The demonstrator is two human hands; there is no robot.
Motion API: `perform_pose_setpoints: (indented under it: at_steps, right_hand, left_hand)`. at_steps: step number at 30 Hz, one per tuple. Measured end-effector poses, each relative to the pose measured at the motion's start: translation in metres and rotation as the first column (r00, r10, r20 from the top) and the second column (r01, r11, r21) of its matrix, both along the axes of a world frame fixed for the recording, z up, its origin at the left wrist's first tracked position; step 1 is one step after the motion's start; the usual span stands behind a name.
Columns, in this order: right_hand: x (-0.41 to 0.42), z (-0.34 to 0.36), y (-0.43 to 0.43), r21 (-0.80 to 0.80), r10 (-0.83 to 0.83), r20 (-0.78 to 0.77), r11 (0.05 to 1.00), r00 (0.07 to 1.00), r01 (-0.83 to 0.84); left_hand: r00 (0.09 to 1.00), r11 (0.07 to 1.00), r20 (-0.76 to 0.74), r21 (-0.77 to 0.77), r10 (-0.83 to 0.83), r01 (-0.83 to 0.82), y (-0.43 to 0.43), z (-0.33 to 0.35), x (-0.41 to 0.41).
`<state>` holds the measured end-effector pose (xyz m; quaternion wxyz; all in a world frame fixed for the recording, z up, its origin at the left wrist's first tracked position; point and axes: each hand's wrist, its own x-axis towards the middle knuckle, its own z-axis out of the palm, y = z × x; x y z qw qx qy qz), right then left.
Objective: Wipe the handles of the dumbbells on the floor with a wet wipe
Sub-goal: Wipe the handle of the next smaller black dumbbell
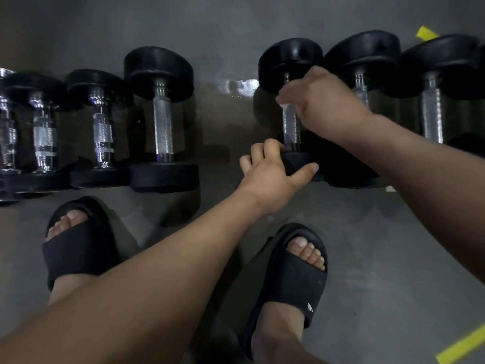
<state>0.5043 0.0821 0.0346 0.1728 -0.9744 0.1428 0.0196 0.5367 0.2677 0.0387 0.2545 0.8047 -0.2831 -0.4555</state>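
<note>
Item 1: black rubber round-headed dumbbell [290, 61], lying on floor, ctr-right of frame, long axis running top-to-bottom in the picture; heads are matte thick discs. Its knurled chrome handle [290, 127]: slim shiny cylinder w/ cross-hatched grip. Item 2: small white wet wipe [283, 105], crumpled, only a scrap showing at the fingertips, on upper end of handle just below the far head. Right hand [322, 101]: enters from right edge, fingers curled round wipe & upper handle, clamped on both. Left hand [270, 172]: comes from lower left, fingers over and thumb along the near head [299, 164], gripping it. Item 3: four more black-headed chrome-handled dumbbells [161, 122] in a row, left half of frame, parallel, close together; two more [431, 114] at upper right, close beside item 1. Floor [367, 232]: smooth, grey, dull sheen, w/ pale glossy patch [241, 86] just left of item 1's far head. Yellow tape strips [462, 345]: one lower right, one upper right. Black ribbed open-toe slides [291, 279] on both feet, bottom of frame.
</note>
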Motion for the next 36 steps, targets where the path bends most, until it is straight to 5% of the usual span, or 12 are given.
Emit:
perform_pose_setpoints:
  at_steps: [3, 9, 14, 19, 24, 29, 36]
  right_hand:
    - [-0.007, 0.004, 0.007, 0.056, -0.023, -0.005, 0.998, 1.0, 0.024]
    - [-0.027, 0.03, 0.018, 0.154, 0.2, -0.108, 0.971, 0.974, -0.182]
    - [-0.019, 0.022, 0.006, 0.155, 0.038, -0.096, 0.988, 0.995, -0.023]
    - [-0.024, 0.033, 0.009, 0.258, 0.144, -0.26, 0.963, 0.955, -0.076]
    - [-0.018, 0.025, 0.006, 0.254, -0.064, -0.092, 0.963, 0.994, 0.085]
    - [-0.03, 0.03, 0.016, 0.324, -0.01, -0.209, 0.943, 0.978, 0.079]
    - [-0.029, 0.019, 0.026, 0.347, -0.179, -0.077, 0.917, 0.981, 0.195]
  left_hand:
    - [0.997, 0.997, -0.005, -0.036, 0.073, -0.073, 0.005, -0.003, -0.003]
    - [0.971, 0.969, -0.016, -0.071, 0.237, -0.237, 0.009, -0.005, -0.014]
    - [0.964, 0.961, -0.015, -0.078, 0.264, -0.265, 0.011, -0.007, -0.014]
    - [0.973, 0.971, -0.008, -0.064, 0.229, -0.229, 0.011, -0.008, -0.009]
    - [0.976, 0.975, -0.008, -0.055, 0.216, -0.216, 0.011, -0.008, -0.008]
    - [0.981, 0.98, -0.014, -0.045, 0.194, -0.194, 0.012, -0.006, -0.001]
    - [0.98, 0.981, -0.067, -0.036, 0.187, -0.19, 0.026, -0.004, 0.014]
